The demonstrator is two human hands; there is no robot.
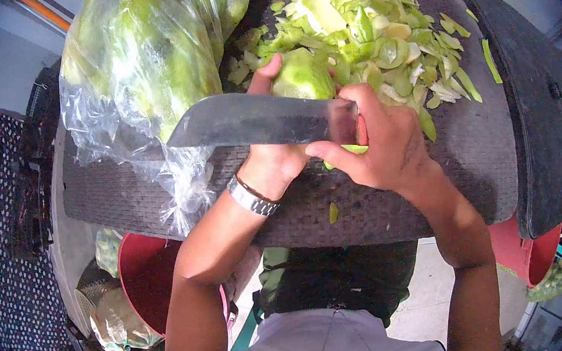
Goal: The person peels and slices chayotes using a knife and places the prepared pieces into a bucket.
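Dark-steel, broad-bladed knife is being held crosswise by the right hand; its handle is being wrapped by curled fingers, only a bit of red showing; the right thumb is being pointed at the left wrist, where a silver metal watch is being worn; a rounded, pale-green fruit is being cupped in the left hand, behind the blade and above the dark brown, weave-textured tabletop; the left thumb is being laid along the fruit's side; most left fingers are being hidden by fruit and blade, so their exact grip cannot be told; whether the fruit is being touched by the cutting edge cannot be told either.

Main risk, as judged: left palm and right thumb are being kept close to the blade; a cut could be caused by a skid on slick flesh or by too hard a push; the fruit could be dropped onto the loose heap of green and whitish peelings if the cupping is being loosened; film of the clear plastic bag of large green fruits could be snagged, the tip being held over its edge in this view.
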